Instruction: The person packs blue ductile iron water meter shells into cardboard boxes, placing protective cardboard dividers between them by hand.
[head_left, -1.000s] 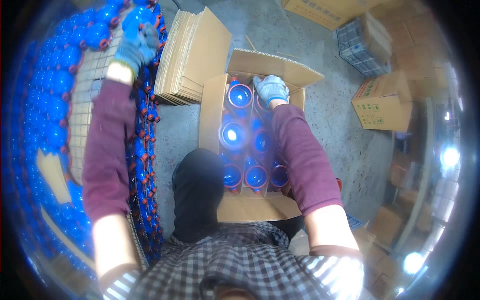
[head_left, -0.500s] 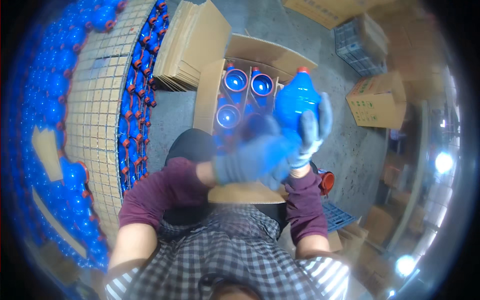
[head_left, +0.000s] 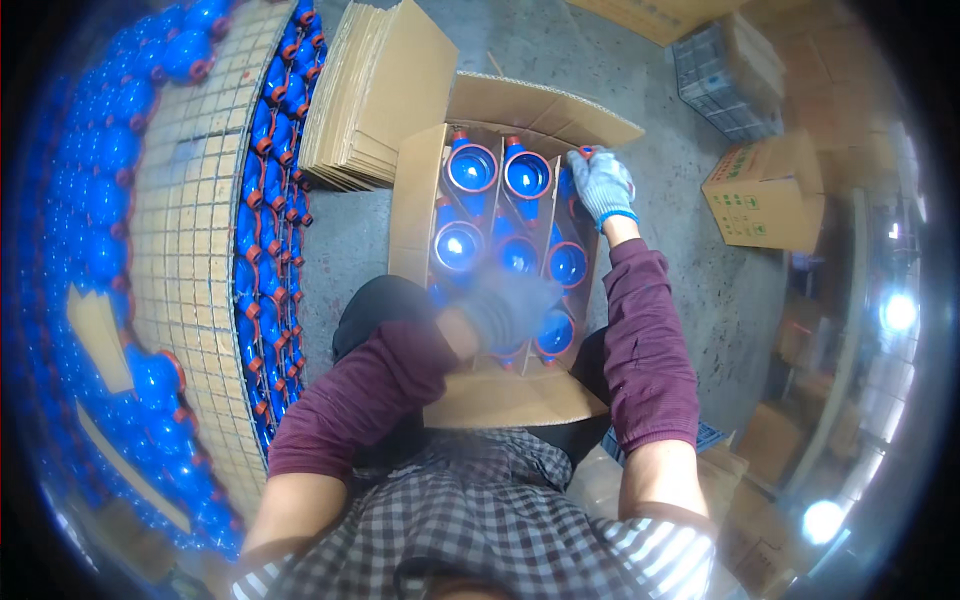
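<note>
Currently holds a blue bottle [head_left: 567,187] in the gloved right hand [head_left: 604,185], with fingers closed about its red end, at the far right corner of an open carton [head_left: 418,200]. Covers most of it with that hand, apart from a red tip and a blue strip. Has the left hand [head_left: 512,308] low over the near middle of the carton, badly blurred; cannot tell whether with fingers bent, spread or gripping something. Faces three columns of packed bottles [head_left: 471,168] inside, set with red-rimmed round ends up between card dividers [head_left: 499,195]. Has a dark knee [head_left: 378,312] on either side of the carton's near end. Has, to the left, wire mesh [head_left: 190,220] with stacked bottles [head_left: 268,215] along both edges. Has cardboard sheets [head_left: 375,95] upright just beside the carton's far left corner. Faces, well to the right on the floor [head_left: 680,175], a crate [head_left: 715,90] and a box [head_left: 765,195].
</note>
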